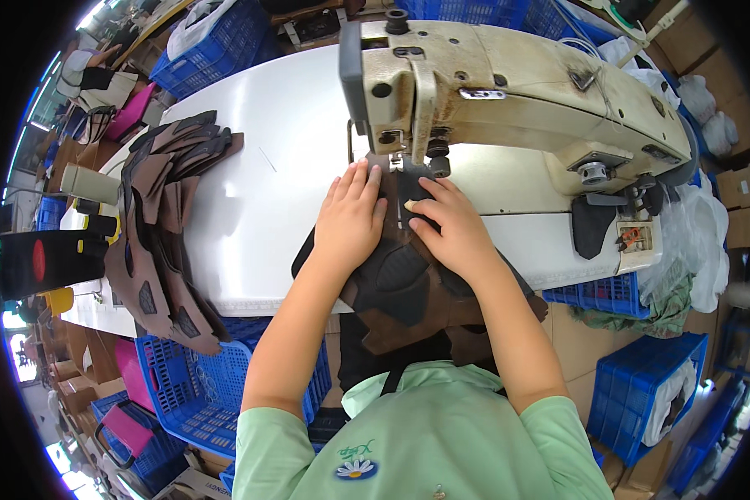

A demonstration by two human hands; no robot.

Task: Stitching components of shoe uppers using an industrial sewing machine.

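Observation:
A brown and black fabric piece (402, 283) lies under the presser foot (397, 162) of a cream sewing machine (508, 71) and hangs over the table's front edge toward my lap. My left hand (350, 221) presses flat on its left side, fingers stretched toward the foot. On the right side rests my right hand (452, 229), fingers apart and slightly bent, one fingertip wrapped in something pale. Both hands are close to the needle area, and neither grips anything that I can see. The needle itself is too small to make out.
Stacked brown and black cut pieces (171, 208) drape over the left end of the white table (258, 179). A blue basket (200, 387) stands below it. At the right are a dark scrap (592, 227), plastic bags (696, 242) and a blue crate (642, 396). Another person (92, 71) sits far left.

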